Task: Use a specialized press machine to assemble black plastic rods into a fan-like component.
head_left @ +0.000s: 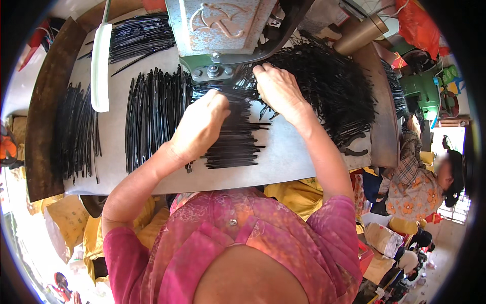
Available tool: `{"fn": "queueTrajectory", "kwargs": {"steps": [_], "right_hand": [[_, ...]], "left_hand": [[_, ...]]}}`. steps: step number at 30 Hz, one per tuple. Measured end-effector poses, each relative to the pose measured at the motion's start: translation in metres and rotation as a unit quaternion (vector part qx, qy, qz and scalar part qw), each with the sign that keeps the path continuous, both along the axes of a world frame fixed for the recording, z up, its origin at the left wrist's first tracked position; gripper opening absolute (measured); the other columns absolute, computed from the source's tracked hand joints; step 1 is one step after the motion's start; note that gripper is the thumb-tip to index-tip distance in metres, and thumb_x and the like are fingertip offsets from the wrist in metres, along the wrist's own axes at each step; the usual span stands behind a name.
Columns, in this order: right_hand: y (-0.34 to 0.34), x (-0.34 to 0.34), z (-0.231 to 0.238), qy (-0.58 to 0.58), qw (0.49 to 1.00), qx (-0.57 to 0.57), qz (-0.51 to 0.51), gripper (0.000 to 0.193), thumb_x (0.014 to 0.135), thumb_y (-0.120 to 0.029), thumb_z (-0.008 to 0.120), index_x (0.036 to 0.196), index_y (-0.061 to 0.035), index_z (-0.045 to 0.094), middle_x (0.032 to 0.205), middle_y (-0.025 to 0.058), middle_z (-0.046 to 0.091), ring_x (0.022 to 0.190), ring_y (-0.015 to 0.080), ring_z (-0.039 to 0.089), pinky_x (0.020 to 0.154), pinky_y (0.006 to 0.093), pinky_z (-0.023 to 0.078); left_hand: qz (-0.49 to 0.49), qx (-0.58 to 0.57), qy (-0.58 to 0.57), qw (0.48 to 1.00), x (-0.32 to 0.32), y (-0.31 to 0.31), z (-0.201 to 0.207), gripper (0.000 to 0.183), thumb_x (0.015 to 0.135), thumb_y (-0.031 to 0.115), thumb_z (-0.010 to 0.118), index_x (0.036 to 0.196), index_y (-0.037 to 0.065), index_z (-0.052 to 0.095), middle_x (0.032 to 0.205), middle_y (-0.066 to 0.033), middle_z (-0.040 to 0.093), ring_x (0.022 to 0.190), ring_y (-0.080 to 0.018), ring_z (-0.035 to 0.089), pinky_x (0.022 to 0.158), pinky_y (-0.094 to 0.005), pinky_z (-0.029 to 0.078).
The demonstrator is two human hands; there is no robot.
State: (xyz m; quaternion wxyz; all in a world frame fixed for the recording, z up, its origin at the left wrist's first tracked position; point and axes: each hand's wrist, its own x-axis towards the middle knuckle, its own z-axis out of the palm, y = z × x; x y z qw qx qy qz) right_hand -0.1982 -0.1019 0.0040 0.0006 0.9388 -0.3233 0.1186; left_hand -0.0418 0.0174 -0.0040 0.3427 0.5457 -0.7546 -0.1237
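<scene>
I see a pale-topped table (293, 157) across the middle of my view, with a brown raised edge (53, 109) at its left. Strong light washes out the lower left; at right I make out a bright barred window (459, 210) and a pale floor (448, 248).

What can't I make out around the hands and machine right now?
Left hand: head view; its own back hides anything in its grip.
Right hand: head view; its back hides whatever is underneath.
Blue-grey machine head: head view; upper edge cuts it off.
Tangled black rods: head view; upper ones hide lower ones.
</scene>
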Motion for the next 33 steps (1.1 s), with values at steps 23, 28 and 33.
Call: {"fn": "queueTrajectory", "kwargs": {"steps": [23,28,33], "right_hand": [[0.015,0.012,0.0,-0.345,0.768,0.539,-0.034,0.017,0.077,-0.009,0.056,0.087,0.0047,0.055,0.061,0.0003,0.052,0.05,0.0044,0.047,0.042,0.0169,0.036],[0.015,0.013,0.005,-0.314,0.784,0.535,-0.026,0.016,0.078,-0.01,0.055,0.086,0.0046,0.055,0.061,0.0003,0.051,0.05,0.0042,0.046,0.042,0.0169,0.036],[0.013,0.008,0.008,-0.246,0.796,0.552,-0.031,0.013,0.079,-0.01,0.053,0.082,0.0024,0.054,0.06,-0.001,0.05,0.05,0.0038,0.045,0.042,0.0169,0.035]], "left_hand": [[0.094,0.196,0.322,0.922,0.018,-0.011,0.002,0.007,0.08,0.001,0.045,0.086,-0.001,0.049,0.065,-0.0041,0.05,0.053,-0.0087,0.045,0.049,-0.0218,0.04],[0.062,0.186,0.262,0.945,0.016,-0.008,0.003,0.011,0.079,0.0,0.046,0.089,-0.001,0.05,0.065,-0.0042,0.05,0.055,-0.0086,0.045,0.052,-0.0223,0.041],[0.056,0.196,0.246,0.947,0.016,-0.007,0.003,0.011,0.081,0.005,0.05,0.091,0.002,0.053,0.069,-0.0004,0.052,0.057,-0.0042,0.045,0.049,-0.0174,0.038]]}}
